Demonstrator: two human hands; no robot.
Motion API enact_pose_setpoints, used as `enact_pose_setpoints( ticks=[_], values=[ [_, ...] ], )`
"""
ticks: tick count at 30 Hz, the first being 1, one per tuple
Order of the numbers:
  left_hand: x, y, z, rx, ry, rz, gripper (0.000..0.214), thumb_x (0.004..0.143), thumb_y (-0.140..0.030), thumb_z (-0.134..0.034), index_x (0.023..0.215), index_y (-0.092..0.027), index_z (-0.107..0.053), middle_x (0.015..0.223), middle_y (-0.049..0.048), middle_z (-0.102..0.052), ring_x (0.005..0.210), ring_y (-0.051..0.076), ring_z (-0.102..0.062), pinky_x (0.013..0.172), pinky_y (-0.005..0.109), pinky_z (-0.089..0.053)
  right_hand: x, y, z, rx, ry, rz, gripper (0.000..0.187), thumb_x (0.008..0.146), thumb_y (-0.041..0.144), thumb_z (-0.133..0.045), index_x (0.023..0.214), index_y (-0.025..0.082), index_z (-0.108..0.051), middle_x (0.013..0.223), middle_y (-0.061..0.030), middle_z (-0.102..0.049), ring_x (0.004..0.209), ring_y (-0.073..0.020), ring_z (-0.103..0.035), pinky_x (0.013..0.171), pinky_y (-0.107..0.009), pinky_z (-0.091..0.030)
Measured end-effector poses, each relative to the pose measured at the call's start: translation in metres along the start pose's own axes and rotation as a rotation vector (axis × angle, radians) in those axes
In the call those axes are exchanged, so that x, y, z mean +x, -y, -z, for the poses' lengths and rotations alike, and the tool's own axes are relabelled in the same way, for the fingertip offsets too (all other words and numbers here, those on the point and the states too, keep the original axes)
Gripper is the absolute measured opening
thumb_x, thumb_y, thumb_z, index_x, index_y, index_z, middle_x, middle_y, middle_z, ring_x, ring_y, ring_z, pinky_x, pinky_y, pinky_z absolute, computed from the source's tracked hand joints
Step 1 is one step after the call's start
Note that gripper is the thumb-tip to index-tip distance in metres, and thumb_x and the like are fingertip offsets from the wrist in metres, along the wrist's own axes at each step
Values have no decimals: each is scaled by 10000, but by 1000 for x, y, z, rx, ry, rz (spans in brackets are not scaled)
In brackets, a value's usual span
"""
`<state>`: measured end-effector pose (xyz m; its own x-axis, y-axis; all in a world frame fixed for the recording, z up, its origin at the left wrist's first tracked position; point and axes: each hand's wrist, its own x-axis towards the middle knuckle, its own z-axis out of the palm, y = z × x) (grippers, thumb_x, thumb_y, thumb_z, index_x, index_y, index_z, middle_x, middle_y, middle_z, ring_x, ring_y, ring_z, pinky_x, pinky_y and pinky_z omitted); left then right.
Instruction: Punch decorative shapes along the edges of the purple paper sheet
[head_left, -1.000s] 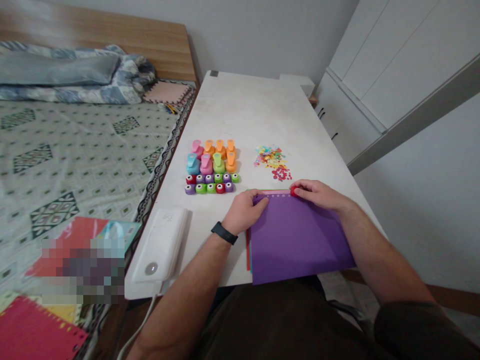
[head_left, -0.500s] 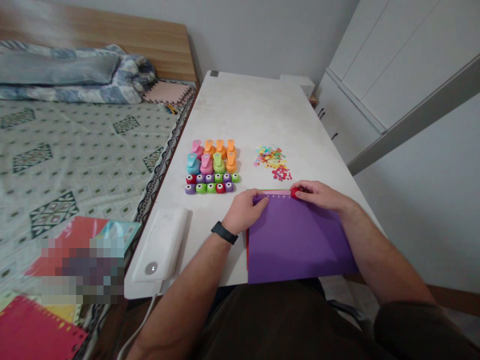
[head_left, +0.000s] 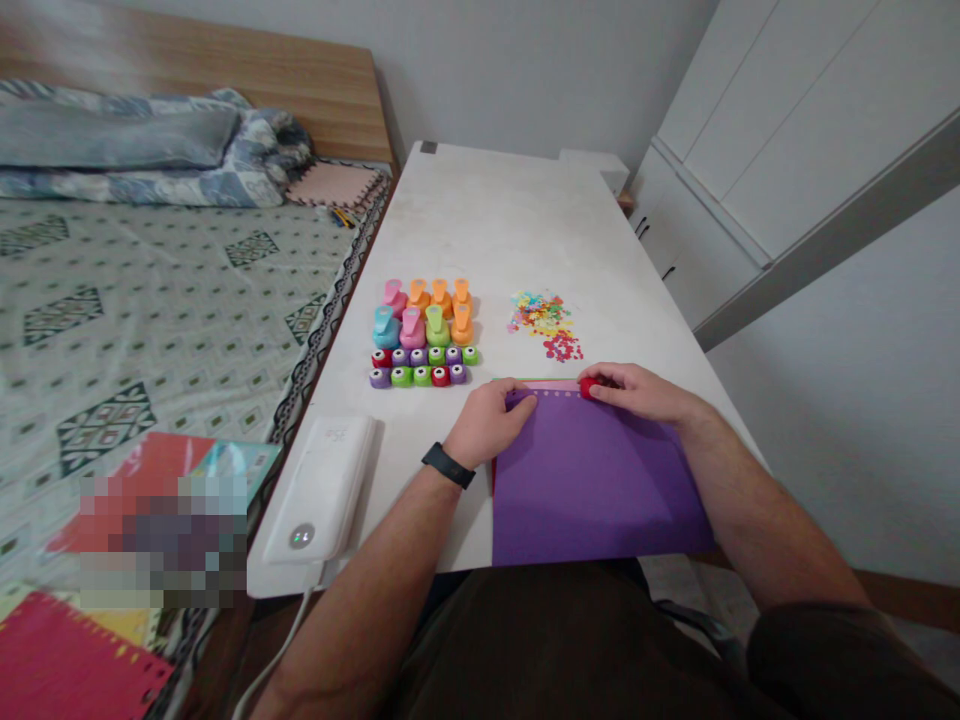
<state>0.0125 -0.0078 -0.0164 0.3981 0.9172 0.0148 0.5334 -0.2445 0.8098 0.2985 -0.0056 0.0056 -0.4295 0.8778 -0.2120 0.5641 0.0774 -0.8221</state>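
left hand flat, pinning purple sheet lower centre | right hand pinching red punch at top edge | we judge sheet light, floppy; hold edges

A long white tabletop carries a purple paper sheet at its 6 o'clock edge, a white rounded plastic device at 8 o'clock, a cluster of colourful plastic craft punches at centre, and scattered paper confetti toward 3 o'clock.

The purple sheet lay flat at the table's near edge; a small red punch sat on its far edge.
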Motion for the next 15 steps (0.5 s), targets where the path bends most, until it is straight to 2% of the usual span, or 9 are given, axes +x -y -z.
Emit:
enact_pose_setpoints(
  ticks=[15],
  values=[
    [0,-2,0,-2,2,4,315,932,-423,-558,1005,-185,-751,880,59,-758,780,199,-659,684,283,-466,-1,-7,4,51,-40,-39,400,922,536,-594,1113,202,-700,1041,-66,-699,966,-235,-612,893,-379,-467]
  ],
)
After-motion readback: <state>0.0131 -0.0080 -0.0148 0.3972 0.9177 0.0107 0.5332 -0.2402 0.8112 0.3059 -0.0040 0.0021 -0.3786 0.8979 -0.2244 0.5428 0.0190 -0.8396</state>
